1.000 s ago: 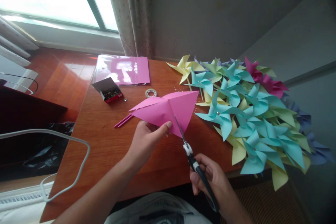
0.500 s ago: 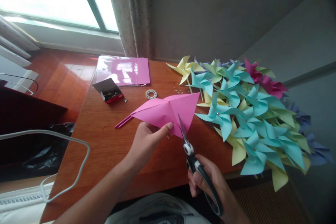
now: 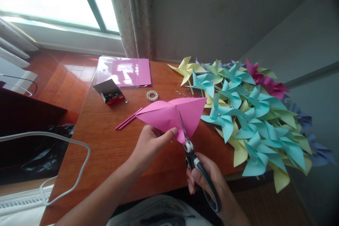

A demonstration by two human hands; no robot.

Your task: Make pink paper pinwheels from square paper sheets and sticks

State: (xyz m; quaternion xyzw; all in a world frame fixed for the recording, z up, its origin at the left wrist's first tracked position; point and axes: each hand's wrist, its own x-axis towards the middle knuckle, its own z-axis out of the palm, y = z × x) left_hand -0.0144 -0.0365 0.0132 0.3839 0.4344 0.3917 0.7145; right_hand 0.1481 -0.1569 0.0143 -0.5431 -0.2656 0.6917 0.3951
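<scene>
Pinched at its near edge, a creased pink sheet of paper [image 3: 161, 114] is held above the table by my left hand [image 3: 156, 139]. My left thumb lies on top, and the other fingers are mostly hidden under the sheet. My right hand [image 3: 206, 176] grips black-and-white scissors [image 3: 192, 157] by the handles. Their blades straddle the paper near its right part, one blade showing over the top and the other hidden beneath. Two thin pink sticks [image 3: 128, 119] lie on the table just left of the paper.
Paper pinwheels [image 3: 235, 113] are heaped on the right of the wooden table [image 3: 106, 166]. At the back are pink sheets in clear plastic [image 3: 124, 71], an open box of small metal pieces [image 3: 111, 95] and a tape roll [image 3: 152, 95]. A white cable [image 3: 84, 162] loops at left.
The pink paper has shifted slightly right and towards me. The scissors have moved a little left, and their blades sit deeper into the paper from its near edge.
</scene>
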